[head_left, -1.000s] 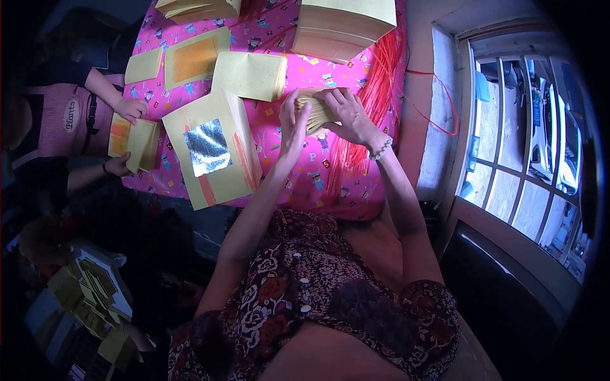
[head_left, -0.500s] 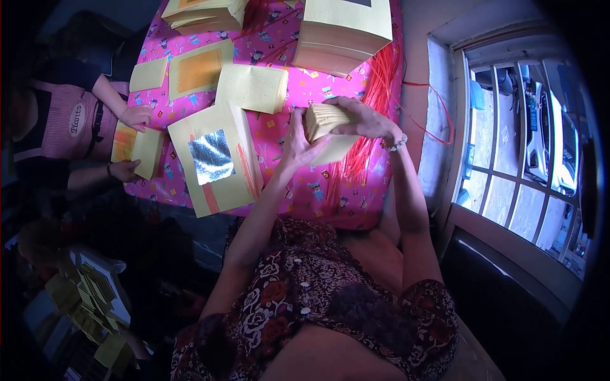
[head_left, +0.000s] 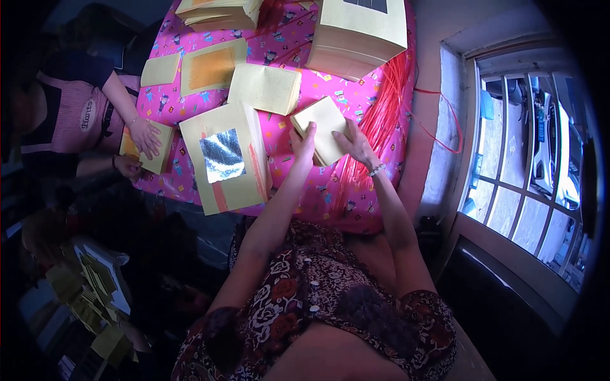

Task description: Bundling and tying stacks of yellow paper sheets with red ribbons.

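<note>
Between my two hands is a stack of folded yellow paper [head_left: 324, 124], lying tilted on the pink patterned tablecloth [head_left: 289, 174]. My left hand [head_left: 304, 145] grips its left edge, thumb on top and fingers down the side. On the right edge, my right hand [head_left: 357, 145] presses with its thumb on the top sheet; its other fingers curl round the side. Just beyond my left hand sits another folded yellow stack [head_left: 264, 87]. Nearer to me lies a larger yellow paper pile [head_left: 197, 149] with a silver foil square [head_left: 222, 155] and red stripes.
A tall block of yellow paper [head_left: 356, 44] stands at the far right, beside a bundle of red plastic strands [head_left: 387, 95]. Sheets with an orange patch [head_left: 213, 68] lie at the left. There a co-worker's hands [head_left: 146, 136] fold yellow paper. A barred window [head_left: 527, 159] is on the right.
The stack, held upright on edge before, now lies flatter with its broad face up. My right hand has come down from its top to its right side. The co-worker's sheet is folded over.
</note>
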Action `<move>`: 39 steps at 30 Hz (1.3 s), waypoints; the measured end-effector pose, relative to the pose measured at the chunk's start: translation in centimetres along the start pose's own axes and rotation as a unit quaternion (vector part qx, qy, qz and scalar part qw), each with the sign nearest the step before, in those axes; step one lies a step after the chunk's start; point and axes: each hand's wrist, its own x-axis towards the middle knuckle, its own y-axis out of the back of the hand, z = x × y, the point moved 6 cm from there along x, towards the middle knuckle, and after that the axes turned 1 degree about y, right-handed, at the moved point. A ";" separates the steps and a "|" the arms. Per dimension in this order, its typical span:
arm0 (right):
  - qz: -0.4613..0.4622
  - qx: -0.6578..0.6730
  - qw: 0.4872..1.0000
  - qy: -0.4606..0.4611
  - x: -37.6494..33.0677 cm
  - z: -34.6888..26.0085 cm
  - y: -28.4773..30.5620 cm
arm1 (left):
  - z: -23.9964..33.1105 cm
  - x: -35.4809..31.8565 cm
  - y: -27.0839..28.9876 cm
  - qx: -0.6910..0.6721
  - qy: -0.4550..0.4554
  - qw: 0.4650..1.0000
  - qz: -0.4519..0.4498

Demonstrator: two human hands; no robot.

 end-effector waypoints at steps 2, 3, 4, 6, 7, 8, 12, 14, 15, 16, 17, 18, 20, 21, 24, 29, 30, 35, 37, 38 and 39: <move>0.007 0.028 0.999 -0.022 -0.3 0.2 -0.3 | 1.4 -1.6 0.1 0.173 0.030 0.983 0.057; 0.010 0.030 0.999 -0.025 -0.5 0.5 -0.4 | 2.9 -2.7 0.0 0.176 0.031 0.982 0.054; 0.007 0.035 0.999 -0.030 -0.5 0.9 -0.4 | 3.5 -3.6 -0.1 0.158 0.071 0.984 0.045; 0.010 0.048 0.999 -0.011 -0.3 1.5 -0.9 | 2.6 -4.4 -0.1 0.139 0.112 0.983 0.035; 0.013 0.048 0.999 -0.013 -0.4 2.1 -0.8 | 2.5 -5.1 -0.7 0.138 0.081 0.987 0.008; 0.000 0.065 0.998 -0.026 -0.3 1.4 -1.2 | 1.9 -5.2 -0.6 0.133 0.050 0.990 -0.009; 0.002 0.064 0.997 -0.032 -0.5 1.6 -1.9 | 0.8 -5.7 -1.1 0.091 -0.079 0.993 0.013; -0.006 0.083 0.996 -0.037 -0.3 1.6 -2.1 | -0.5 -4.5 -1.1 0.097 -0.077 0.992 0.022; -0.011 0.102 0.994 -0.045 -0.3 1.8 -2.2 | -0.8 -4.2 -1.0 0.105 -0.074 0.991 0.026; -0.003 0.113 0.993 -0.017 -0.2 1.6 -2.2 | -1.1 -4.2 -1.1 0.110 -0.081 0.990 0.027; -0.005 0.125 0.992 -0.026 -0.2 1.9 -2.3 | -0.8 -4.6 -1.1 0.150 -0.074 0.985 0.031; -0.005 0.110 0.994 -0.027 -0.2 2.3 -2.1 | -0.7 -4.8 -1.1 0.160 -0.075 0.984 0.036; -0.010 0.102 0.994 -0.035 -0.4 1.8 -2.0 | -0.9 -4.7 -0.9 0.185 -0.074 0.978 0.054; -0.018 0.103 0.994 -0.037 -0.3 1.7 -1.8 | -0.7 -4.9 -1.1 0.168 -0.077 0.981 0.053; -0.061 0.152 0.983 -0.081 -0.3 2.4 -1.0 | 0.1 -6.1 -1.2 0.171 -0.072 0.981 0.064; 0.068 0.014 0.997 0.027 -1.0 -0.5 3.0 | 3.9 -12.2 -0.1 0.211 -0.248 0.943 -0.072; 0.115 -0.045 0.990 0.068 -1.5 -2.6 4.5 | 6.8 -14.8 1.4 0.134 -0.387 0.909 -0.082; 0.086 -0.062 0.980 0.169 -5.1 -15.0 3.0 | 16.7 -20.5 10.7 0.225 -0.442 0.843 -0.210; 0.021 -0.098 0.965 0.240 -6.4 -18.9 -0.5 | 17.2 -19.9 15.1 0.299 -0.455 0.825 -0.151; -0.018 -0.087 0.957 0.276 -7.2 -20.8 -2.4 | 17.6 -19.8 16.9 0.352 -0.466 0.802 -0.125; -0.042 -0.096 0.946 0.307 -7.9 -21.3 -4.4 | 18.0 -19.8 18.4 0.405 -0.477 0.774 -0.099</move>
